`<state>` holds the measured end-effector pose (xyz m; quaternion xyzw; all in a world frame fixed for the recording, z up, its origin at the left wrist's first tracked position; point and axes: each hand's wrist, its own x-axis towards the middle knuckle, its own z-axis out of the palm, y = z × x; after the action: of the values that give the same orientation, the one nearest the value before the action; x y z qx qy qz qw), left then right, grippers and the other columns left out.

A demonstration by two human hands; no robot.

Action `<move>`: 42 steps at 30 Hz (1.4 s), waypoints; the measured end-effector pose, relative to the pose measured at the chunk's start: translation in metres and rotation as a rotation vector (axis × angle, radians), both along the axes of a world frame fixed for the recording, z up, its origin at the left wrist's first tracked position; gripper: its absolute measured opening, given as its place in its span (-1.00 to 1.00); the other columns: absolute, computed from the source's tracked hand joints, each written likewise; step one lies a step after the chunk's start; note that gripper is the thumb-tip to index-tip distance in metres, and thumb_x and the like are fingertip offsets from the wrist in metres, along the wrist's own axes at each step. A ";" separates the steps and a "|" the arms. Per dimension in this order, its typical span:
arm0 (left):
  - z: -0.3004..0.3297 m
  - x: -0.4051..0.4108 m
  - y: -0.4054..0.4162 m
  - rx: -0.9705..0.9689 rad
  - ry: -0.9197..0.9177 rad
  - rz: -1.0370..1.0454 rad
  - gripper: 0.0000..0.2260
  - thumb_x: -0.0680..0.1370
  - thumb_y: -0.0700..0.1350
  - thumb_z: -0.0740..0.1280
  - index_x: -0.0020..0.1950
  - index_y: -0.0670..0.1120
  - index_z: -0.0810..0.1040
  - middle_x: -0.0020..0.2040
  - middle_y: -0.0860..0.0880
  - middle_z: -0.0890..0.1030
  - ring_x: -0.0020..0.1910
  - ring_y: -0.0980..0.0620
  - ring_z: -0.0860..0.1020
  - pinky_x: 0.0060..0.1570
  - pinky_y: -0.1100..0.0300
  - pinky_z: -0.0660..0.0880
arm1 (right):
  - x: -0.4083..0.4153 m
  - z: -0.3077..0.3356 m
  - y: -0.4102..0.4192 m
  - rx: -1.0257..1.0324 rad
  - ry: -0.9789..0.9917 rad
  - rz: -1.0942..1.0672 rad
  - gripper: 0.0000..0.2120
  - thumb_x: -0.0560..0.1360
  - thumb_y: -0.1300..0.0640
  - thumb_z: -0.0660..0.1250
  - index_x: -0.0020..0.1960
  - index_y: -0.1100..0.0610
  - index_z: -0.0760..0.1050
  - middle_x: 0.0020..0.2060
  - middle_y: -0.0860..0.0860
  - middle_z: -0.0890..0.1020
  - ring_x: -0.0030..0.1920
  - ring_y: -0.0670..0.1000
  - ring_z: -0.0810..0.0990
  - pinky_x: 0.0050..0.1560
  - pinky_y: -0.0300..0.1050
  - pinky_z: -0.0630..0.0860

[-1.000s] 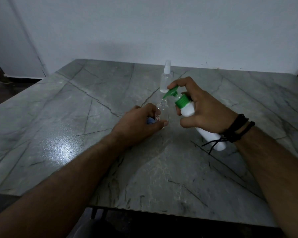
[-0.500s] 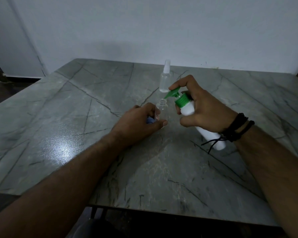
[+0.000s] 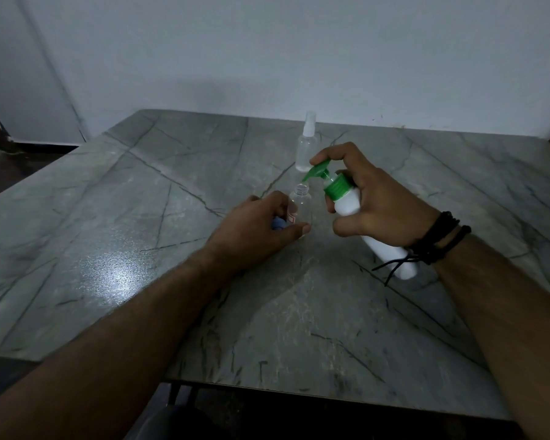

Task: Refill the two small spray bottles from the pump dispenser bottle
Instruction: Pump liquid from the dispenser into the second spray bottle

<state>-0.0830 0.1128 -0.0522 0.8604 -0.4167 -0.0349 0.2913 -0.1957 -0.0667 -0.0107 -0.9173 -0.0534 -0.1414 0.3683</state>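
A plain, dimly lit room, most likely in a home. A grey, dark-veined stone desk (image 3: 140,217) stands pushed against a bare pale wall (image 3: 267,58). Left of the desk lies dark flooring (image 3: 10,166) with a black skirting line. Nothing here marks it as a lab, shop or workshop.

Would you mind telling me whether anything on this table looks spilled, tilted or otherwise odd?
No spill shows on the grey marble table. The white pump bottle with green dispenser is tilted in the right hand, nozzle over the uncapped small clear bottle, which the left hand holds.
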 end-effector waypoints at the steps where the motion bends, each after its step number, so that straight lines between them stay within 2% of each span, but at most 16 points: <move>1: 0.000 0.000 0.000 -0.001 0.006 0.001 -0.66 0.48 0.21 0.34 0.15 0.07 0.44 0.13 0.05 0.56 0.03 0.11 0.49 -0.05 0.19 0.47 | 0.000 0.000 0.000 -0.003 0.001 0.000 -0.26 0.25 0.22 0.43 0.39 -0.07 0.30 -0.22 0.05 0.60 -0.22 0.13 0.61 -0.11 0.18 0.57; 6: 0.001 -0.001 0.000 -0.001 0.020 0.009 -0.66 0.49 0.19 0.35 0.15 0.05 0.44 0.13 0.04 0.56 0.03 0.10 0.48 -0.07 0.20 0.45 | 0.000 0.001 -0.001 0.012 0.015 0.005 -0.30 0.26 0.22 0.44 0.35 -0.03 0.31 -0.21 0.07 0.60 -0.20 0.16 0.61 -0.10 0.25 0.58; 13: -0.001 0.000 0.000 0.001 0.013 0.010 -0.67 0.49 0.21 0.34 0.14 0.07 0.44 0.08 0.06 0.55 0.01 0.13 0.47 -0.11 0.24 0.43 | 0.000 0.001 -0.001 0.009 0.011 -0.003 -0.26 0.25 0.22 0.43 0.38 -0.08 0.30 -0.22 0.04 0.60 -0.20 0.14 0.61 -0.09 0.21 0.58; 17: -0.001 0.001 -0.001 -0.001 0.013 0.004 -0.70 0.48 0.22 0.34 0.08 0.11 0.41 0.12 0.05 0.56 0.02 0.11 0.48 -0.04 0.16 0.48 | 0.000 0.001 -0.002 0.021 0.019 0.001 -0.29 0.25 0.22 0.43 0.34 -0.07 0.30 -0.20 0.08 0.60 -0.18 0.17 0.61 -0.10 0.25 0.59; 22: -0.001 0.001 -0.001 0.005 0.009 0.011 -0.67 0.48 0.23 0.34 0.13 0.09 0.43 0.11 0.06 0.55 0.02 0.12 0.47 -0.04 0.17 0.47 | -0.001 0.001 0.000 0.002 0.008 -0.005 -0.27 0.25 0.21 0.43 0.37 -0.09 0.30 -0.22 0.02 0.60 -0.20 0.13 0.62 -0.09 0.20 0.58; 27: 0.000 0.000 0.001 0.008 0.017 -0.001 -0.66 0.49 0.21 0.33 0.16 0.07 0.44 0.15 0.04 0.54 0.06 0.10 0.47 -0.02 0.16 0.46 | -0.001 0.001 -0.001 0.016 0.017 -0.002 -0.30 0.26 0.21 0.43 0.34 -0.06 0.30 -0.20 0.06 0.60 -0.18 0.16 0.62 -0.09 0.26 0.59; 33: -0.002 0.002 0.000 0.000 0.003 -0.002 -0.66 0.47 0.23 0.34 0.13 0.09 0.43 0.13 0.06 0.55 0.04 0.12 0.47 -0.04 0.19 0.45 | -0.002 0.001 0.000 -0.001 -0.002 -0.004 -0.26 0.26 0.22 0.43 0.38 -0.10 0.29 -0.21 0.03 0.60 -0.21 0.12 0.61 -0.11 0.18 0.58; 37: -0.002 0.001 0.000 -0.004 0.004 0.003 -0.68 0.48 0.23 0.34 0.12 0.09 0.44 0.12 0.06 0.55 0.03 0.12 0.47 -0.05 0.18 0.46 | -0.002 0.002 -0.001 0.011 0.009 0.001 -0.29 0.26 0.22 0.43 0.35 -0.06 0.30 -0.20 0.05 0.60 -0.19 0.13 0.61 -0.08 0.23 0.58; 42: -0.001 0.001 -0.001 0.009 0.004 0.015 -0.66 0.47 0.24 0.34 0.13 0.09 0.44 0.12 0.05 0.56 0.05 0.09 0.47 0.02 0.09 0.51 | -0.002 0.001 0.002 -0.001 0.005 0.004 -0.27 0.26 0.21 0.43 0.38 -0.06 0.30 -0.22 0.03 0.59 -0.21 0.11 0.61 -0.09 0.20 0.58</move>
<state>-0.0822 0.1123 -0.0537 0.8648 -0.4093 -0.0363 0.2885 -0.1973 -0.0648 -0.0101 -0.9178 -0.0542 -0.1382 0.3682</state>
